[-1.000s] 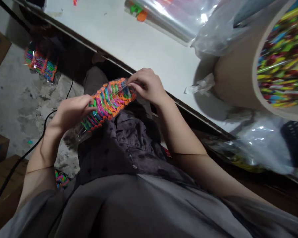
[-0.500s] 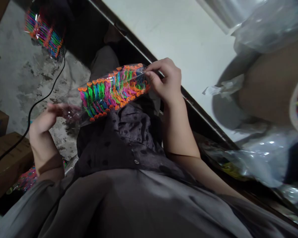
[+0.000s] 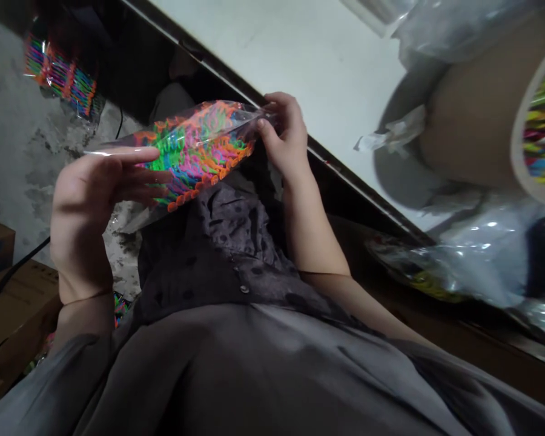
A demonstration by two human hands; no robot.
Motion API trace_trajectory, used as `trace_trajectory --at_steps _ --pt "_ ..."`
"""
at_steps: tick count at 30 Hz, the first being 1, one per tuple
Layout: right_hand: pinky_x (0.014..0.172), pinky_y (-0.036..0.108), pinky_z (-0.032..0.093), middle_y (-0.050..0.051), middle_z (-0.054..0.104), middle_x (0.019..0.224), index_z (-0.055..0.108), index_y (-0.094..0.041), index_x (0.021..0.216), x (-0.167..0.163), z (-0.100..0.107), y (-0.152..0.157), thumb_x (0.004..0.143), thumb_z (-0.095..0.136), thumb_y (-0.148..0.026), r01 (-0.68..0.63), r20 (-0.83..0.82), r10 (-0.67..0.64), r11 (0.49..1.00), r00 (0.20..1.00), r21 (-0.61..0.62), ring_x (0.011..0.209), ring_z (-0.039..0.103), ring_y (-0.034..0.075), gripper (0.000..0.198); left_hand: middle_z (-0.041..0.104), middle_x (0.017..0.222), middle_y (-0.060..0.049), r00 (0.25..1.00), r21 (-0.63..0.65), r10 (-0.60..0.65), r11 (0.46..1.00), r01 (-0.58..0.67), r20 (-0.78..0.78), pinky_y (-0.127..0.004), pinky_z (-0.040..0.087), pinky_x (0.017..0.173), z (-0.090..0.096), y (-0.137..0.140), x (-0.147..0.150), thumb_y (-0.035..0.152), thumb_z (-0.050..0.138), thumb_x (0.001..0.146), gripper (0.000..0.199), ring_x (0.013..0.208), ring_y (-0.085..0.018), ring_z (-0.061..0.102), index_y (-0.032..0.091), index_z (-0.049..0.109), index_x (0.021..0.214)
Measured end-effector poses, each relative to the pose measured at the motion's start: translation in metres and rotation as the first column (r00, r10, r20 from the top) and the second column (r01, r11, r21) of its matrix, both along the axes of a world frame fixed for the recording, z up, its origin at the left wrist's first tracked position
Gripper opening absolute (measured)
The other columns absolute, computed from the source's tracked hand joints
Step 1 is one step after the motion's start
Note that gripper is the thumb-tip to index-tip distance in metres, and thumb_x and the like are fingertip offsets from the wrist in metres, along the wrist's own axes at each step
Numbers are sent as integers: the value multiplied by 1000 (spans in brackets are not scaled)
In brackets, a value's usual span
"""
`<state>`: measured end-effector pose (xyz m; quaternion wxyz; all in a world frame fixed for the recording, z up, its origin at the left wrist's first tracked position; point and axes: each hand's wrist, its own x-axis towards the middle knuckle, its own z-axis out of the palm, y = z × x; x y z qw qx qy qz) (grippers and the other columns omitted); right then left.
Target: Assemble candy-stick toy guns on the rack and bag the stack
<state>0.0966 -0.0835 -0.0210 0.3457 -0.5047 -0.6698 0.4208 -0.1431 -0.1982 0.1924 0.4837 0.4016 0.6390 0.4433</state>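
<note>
A clear plastic bag (image 3: 187,145) filled with rows of small neon-coloured pieces with orange ends is stretched above my lap. What the pieces are I cannot make out. My right hand (image 3: 285,130) pinches the bag's right end between thumb and fingers. At the other end, my left hand (image 3: 111,175) has its fingers stretched out along the pieces. Glossy film crosses its forefinger, so it seems to reach into the bag's loose left end; its thumb is hidden.
Right of me runs a white table (image 3: 309,66) holding a brown cylindrical tub (image 3: 472,121) of coloured strips and crumpled plastic (image 3: 481,260). Another filled bag (image 3: 61,75) lies on the floor at upper left. Cardboard boxes (image 3: 25,309) and a black cable (image 3: 16,272) are at left.
My left hand has moved right, its straightened fingers now over the coloured pieces. The pieces look more jumbled and the bag is tilted. My right hand still pinches its end.
</note>
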Motion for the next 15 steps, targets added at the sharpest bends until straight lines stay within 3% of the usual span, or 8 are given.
trace_trajectory --at_steps 3,7,10,13,15 --pt "75 27 45 2 62 89 53 -21 96 3 -8 3 89 49 -29 63 -54 -69 992 996 -109 77 52 9 12 71 71 -1 996 28 38 999 -36 -79 -27 55 48 8 3 9 25 43 91 29 59 -17 68 21 71 85" --pt "78 27 43 3 63 90 54 -21 84 18 -8 9 86 53 -22 198 -105 -211 973 972 -119 80 50 9 2 70 67 -2 988 27 74 997 -71 -135 -26 51 44 4 6 -11 26 46 88 28 53 -15 64 20 71 79" --pt "74 23 42 4 62 93 53 -20 86 29 -10 14 89 48 -21 268 -107 -286 950 952 -161 76 48 7 6 69 60 -1 981 79 140 988 -130 -135 -25 46 37 -1 5 -25 28 48 84 27 44 -13 58 20 72 74" --pt "68 21 42 3 62 89 53 -18 93 30 -13 18 92 45 -23 249 -64 -272 936 960 -249 71 48 6 9 70 61 0 983 114 126 987 -110 -136 -25 46 37 -1 5 -24 31 48 84 28 47 -13 60 22 73 77" --pt "68 21 43 5 62 96 52 -17 97 27 -7 16 92 45 -28 264 -36 -276 944 960 -199 75 50 6 14 71 65 0 990 96 78 993 -67 -114 -26 50 41 3 5 -18 28 47 85 27 53 -15 63 22 73 81"
